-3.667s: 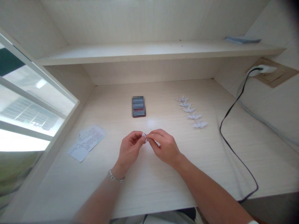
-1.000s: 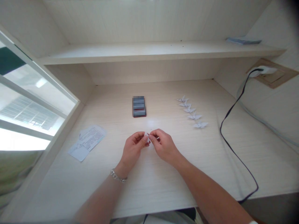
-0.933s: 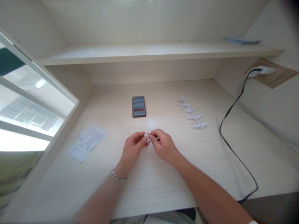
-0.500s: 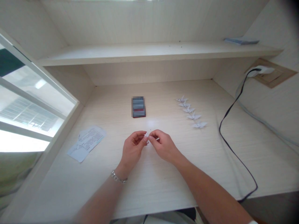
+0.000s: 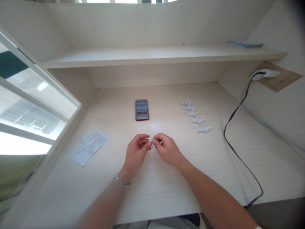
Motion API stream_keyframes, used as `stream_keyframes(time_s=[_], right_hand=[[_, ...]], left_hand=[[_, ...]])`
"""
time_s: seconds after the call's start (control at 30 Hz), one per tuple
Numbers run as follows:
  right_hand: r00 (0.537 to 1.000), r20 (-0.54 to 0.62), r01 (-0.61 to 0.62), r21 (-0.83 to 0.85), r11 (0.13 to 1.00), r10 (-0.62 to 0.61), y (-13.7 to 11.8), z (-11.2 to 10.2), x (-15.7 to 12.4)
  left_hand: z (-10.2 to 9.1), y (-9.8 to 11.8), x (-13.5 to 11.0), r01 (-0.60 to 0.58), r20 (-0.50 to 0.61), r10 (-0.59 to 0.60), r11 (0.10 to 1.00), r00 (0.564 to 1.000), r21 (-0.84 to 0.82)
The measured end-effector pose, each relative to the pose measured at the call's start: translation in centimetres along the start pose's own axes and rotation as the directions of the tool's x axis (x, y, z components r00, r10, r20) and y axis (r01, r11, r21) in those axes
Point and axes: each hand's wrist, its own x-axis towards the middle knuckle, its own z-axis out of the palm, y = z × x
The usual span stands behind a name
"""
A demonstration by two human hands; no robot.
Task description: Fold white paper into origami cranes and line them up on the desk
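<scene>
Just in front of the dark rectangular item, my left hand [image 5: 137, 151] and my right hand [image 5: 166, 148] meet, fingertips pinched on a small piece of folded white paper [image 5: 150, 139]. Most of the paper is hidden by the fingers, so its shape cannot be made out. A silver chain bracelet [image 5: 121, 182] circles my left wrist. Beyond my right hand, several white paper cranes [image 5: 198, 121] lie in a slanting row on the desk.
The dark item [image 5: 142, 110], blurred out, lies behind my hands. Printed paper slips [image 5: 89, 146] rest at left. A black cable [image 5: 234, 111] runs from the wall socket [image 5: 277, 76] over the desk's right side. A shelf [image 5: 154, 54] spans the back; a glass-paned frame [image 5: 35, 92] stands left.
Both hands stay in nearly the same place. The fingers have shifted slightly on the paper, and less of it shows now. The view has tipped up a little.
</scene>
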Motion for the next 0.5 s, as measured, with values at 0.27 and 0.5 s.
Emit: stream_keyframes(time_s=[0.27,0.5], right_hand=[[0.999,-0.031,0.030,-0.070,0.997,-0.032,0.0,0.0,-0.1],[0.993,0.052,-0.116,0.299,0.947,0.106,1.0,-0.2,0.6]], left_hand=[[-0.2,-0.1,0.0,-0.023,-0.027,0.024,0.999,0.999,0.037],[-0.4,0.2,0.2,0.020,-0.027,-0.020,1.000,0.999,0.017]])
